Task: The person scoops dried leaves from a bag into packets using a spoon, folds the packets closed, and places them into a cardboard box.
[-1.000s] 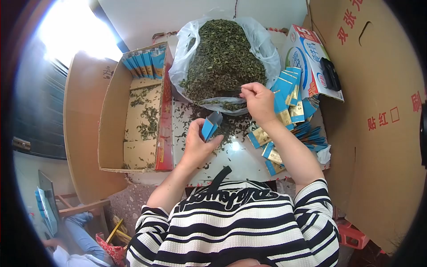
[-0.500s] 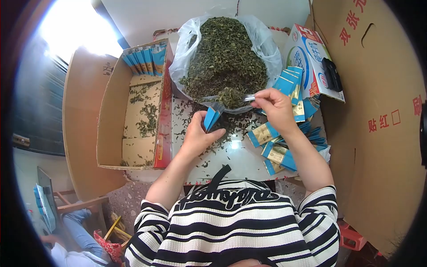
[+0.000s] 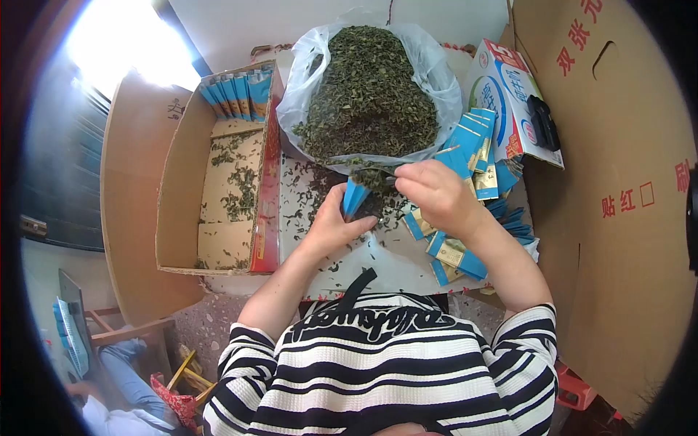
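Observation:
My left hand (image 3: 336, 224) holds a blue packet (image 3: 354, 198) upright, its open top facing the bag. My right hand (image 3: 436, 195) pinches a metal spoon, mostly hidden by the fingers, with a clump of dried leaves (image 3: 372, 176) on it at the packet's mouth. Just beyond both hands, a clear plastic bag (image 3: 294, 109) holds a large heap of dried leaves (image 3: 371, 87). Blue and gold packets (image 3: 452, 251) lie in a loose pile to the right of my right hand.
At the left, a cardboard box (image 3: 177, 196) holds a row of blue packets (image 3: 236, 94) and scattered leaves. A white and blue carton (image 3: 502, 94) stands at the right before a large cardboard sheet (image 3: 618, 218). Loose leaves dot the table (image 3: 294, 251). Another person's leg (image 3: 131, 378) shows at lower left.
My right hand dipped the spoon at the leaf heap, lifted a clump, and moved it toward me to the packet's mouth. My left hand has shifted slightly right with the packet.

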A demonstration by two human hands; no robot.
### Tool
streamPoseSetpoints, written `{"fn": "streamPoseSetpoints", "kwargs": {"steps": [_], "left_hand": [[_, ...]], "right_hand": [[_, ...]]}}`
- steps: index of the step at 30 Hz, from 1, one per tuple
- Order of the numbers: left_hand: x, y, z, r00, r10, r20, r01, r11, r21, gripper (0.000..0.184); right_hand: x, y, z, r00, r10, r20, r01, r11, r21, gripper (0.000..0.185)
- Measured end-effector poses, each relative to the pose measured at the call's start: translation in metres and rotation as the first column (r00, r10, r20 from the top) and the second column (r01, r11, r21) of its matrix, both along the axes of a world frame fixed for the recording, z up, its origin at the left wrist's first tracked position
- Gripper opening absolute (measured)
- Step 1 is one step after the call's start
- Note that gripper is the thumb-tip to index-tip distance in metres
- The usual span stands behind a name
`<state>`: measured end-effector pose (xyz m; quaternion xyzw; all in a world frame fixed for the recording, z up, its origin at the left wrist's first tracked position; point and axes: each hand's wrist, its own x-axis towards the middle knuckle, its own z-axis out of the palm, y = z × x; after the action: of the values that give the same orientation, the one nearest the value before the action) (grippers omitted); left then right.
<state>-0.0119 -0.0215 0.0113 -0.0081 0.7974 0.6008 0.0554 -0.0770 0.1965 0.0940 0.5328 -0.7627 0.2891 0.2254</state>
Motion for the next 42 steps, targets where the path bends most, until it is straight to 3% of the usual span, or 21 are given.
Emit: {"fn": "streamPoseSetpoints", "kwargs": {"steps": [4,8,10,11,13,15,17,18,20,21,24,26,27,29,30,32,38,42], "left_hand": [[-0.002,-0.002,-0.006,0.999,-0.034,0.004,0.033,0.995,0.089,0.060],[-0.001,0.002,-0.006,0.998,0.018,0.067,-0.020,0.999,0.038,0.059],[-0.001,0.002,-0.016,0.982,0.103,-0.156,-0.108,0.994,-0.022,0.057],[-0.001,0.001,-0.018,0.982,0.105,-0.156,-0.109,0.994,-0.022,0.057],[0.000,0.001,-0.015,0.857,0.107,-0.504,-0.209,0.966,-0.151,0.055],[-0.003,0.001,-0.017,0.834,0.090,-0.544,-0.210,0.964,-0.162,0.054],[-0.005,0.002,-0.021,0.806,0.072,-0.587,-0.211,0.962,-0.172,0.054],[-0.003,0.001,-0.025,0.833,0.078,-0.548,-0.200,0.965,-0.167,0.054],[-0.001,0.002,-0.031,0.858,0.081,-0.507,-0.188,0.968,-0.164,0.053],[0.000,0.002,-0.033,0.883,0.093,-0.461,-0.188,0.968,-0.167,0.053],[0.001,0.002,-0.035,0.912,0.113,-0.395,-0.197,0.964,-0.178,0.053],[0.000,0.002,-0.035,0.917,0.120,-0.379,-0.203,0.961,-0.187,0.053],[0.000,0.002,-0.036,0.919,0.126,-0.374,-0.212,0.957,-0.198,0.054],[0.000,0.003,-0.036,0.921,0.130,-0.369,-0.218,0.953,-0.209,0.054],[-0.001,0.003,-0.035,0.929,0.154,-0.338,-0.224,0.958,-0.179,0.053],[-0.001,0.003,-0.031,0.935,0.181,-0.304,-0.235,0.960,-0.150,0.052],[-0.004,0.002,-0.009,0.957,0.196,-0.214,-0.224,0.968,-0.114,0.052],[-0.010,0.001,-0.006,0.974,0.176,-0.140,-0.186,0.981,-0.061,0.053]], "right_hand": [[0.010,-0.005,0.004,0.969,0.151,-0.198,-0.132,0.985,0.108,0.024],[0.012,-0.005,0.004,0.965,0.147,-0.216,-0.129,0.987,0.093,0.025],[0.009,0.002,0.005,0.987,0.025,-0.159,-0.028,0.999,-0.021,0.025],[0.006,0.006,0.005,0.987,0.026,-0.159,-0.030,0.999,-0.021,0.025],[0.001,0.012,0.004,0.973,-0.199,-0.122,0.189,0.978,-0.083,0.025],[-0.003,0.014,0.008,0.956,-0.279,-0.093,0.274,0.960,-0.062,0.026],[-0.008,0.018,0.012,0.891,-0.421,-0.171,0.439,0.894,0.088,0.025],[-0.010,0.018,0.013,0.890,-0.421,-0.173,0.440,0.894,0.087,0.025],[-0.013,0.017,0.014,0.893,-0.430,-0.131,0.449,0.839,0.308,0.024],[-0.016,0.015,0.011,0.894,-0.429,-0.130,0.448,0.839,0.308,0.024],[-0.027,0.001,-0.011,0.901,-0.433,0.014,0.415,0.871,0.264,0.018],[-0.038,-0.008,-0.027,0.873,-0.453,0.183,0.446,0.892,0.077,0.012],[-0.040,-0.014,-0.031,0.873,-0.453,0.182,0.447,0.892,0.075,0.012],[-0.042,-0.023,-0.035,0.676,-0.404,0.616,0.506,0.862,0.010,0.009],[-0.042,-0.026,-0.036,0.677,-0.404,0.615,0.507,0.862,0.009,0.009],[-0.043,-0.032,-0.037,0.512,-0.323,0.796,0.553,0.833,-0.018,0.010],[-0.047,-0.030,-0.040,0.347,-0.075,0.935,0.627,0.760,-0.172,0.007],[-0.046,-0.024,-0.044,0.392,0.006,0.920,0.627,0.730,-0.271,0.006]]}}
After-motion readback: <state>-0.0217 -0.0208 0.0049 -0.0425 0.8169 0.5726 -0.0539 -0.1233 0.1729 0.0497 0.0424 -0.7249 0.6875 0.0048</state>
